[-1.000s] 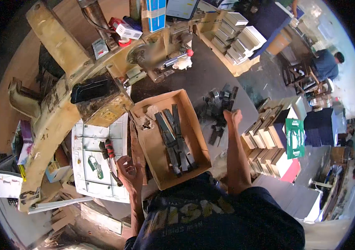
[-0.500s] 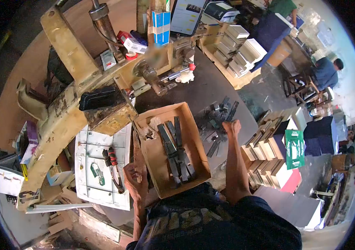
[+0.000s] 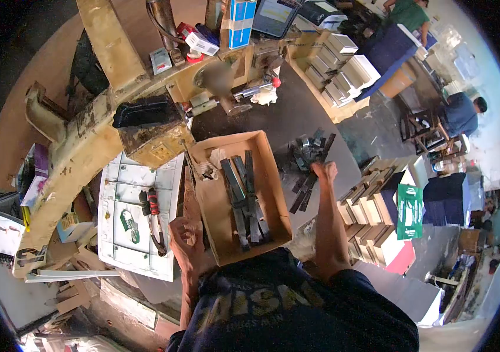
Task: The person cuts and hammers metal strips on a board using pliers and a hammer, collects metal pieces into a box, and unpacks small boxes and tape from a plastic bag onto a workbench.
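A cardboard box [image 3: 280, 214] sits in front of my body, with several long dark strips [image 3: 239, 196] lying lengthwise in it and crumpled paper in its far left corner. Beside the box's left wall is my left hand [image 3: 186, 236], its fingers loosely curled and apart, with nothing visible in them. My right hand [image 3: 324, 171] is closed at the near right side of a loose pile of dark strips and small pieces [image 3: 307, 154] on the dark table [image 3: 232, 126]. Its fingertips are hidden against the pile, so what they grip cannot be made out.
A large beige machine frame [image 3: 80, 170] with a black tray [image 3: 144, 114] curves along the left. Pliers [image 3: 155, 220] lie on a white panel [image 3: 109, 240]. Stacked pale blocks [image 3: 373, 217] stand right of my arm. Two people are in the far right background.
The whole view has shifted as my head moved. My right hand stays at the pile, where some strips now lie differently. My left hand remains beside the box.
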### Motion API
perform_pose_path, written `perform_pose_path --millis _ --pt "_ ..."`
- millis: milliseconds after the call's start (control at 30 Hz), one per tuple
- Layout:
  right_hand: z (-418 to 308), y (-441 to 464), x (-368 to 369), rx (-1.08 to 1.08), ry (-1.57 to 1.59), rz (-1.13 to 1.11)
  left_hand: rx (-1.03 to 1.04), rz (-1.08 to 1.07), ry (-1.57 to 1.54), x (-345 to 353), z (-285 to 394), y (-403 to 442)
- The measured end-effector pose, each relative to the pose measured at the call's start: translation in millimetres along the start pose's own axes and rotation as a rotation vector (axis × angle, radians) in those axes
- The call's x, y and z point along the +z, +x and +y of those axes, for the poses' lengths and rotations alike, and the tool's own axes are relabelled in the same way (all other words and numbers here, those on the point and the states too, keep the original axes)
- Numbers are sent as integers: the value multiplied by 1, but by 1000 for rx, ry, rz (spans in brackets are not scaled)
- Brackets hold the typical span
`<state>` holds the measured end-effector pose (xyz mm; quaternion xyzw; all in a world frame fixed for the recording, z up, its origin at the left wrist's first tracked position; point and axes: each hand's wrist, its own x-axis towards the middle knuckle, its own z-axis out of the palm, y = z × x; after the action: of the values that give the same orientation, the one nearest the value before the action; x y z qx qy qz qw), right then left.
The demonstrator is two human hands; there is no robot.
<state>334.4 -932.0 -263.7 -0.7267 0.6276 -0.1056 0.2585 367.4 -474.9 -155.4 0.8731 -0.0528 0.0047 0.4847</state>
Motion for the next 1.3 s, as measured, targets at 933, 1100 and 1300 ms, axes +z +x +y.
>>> perform_pose_path --millis 933,1100,1300 --pt "-185 -126 -82 -984 491 -436 -175 -213 -55 11 -16 -2" --pt "-297 -55 -119 -1126 902 199 -2 -161 87 10 -10 -4" --pt "-353 1 -122 -1123 750 24 9 -147 58 10 -6 -3"
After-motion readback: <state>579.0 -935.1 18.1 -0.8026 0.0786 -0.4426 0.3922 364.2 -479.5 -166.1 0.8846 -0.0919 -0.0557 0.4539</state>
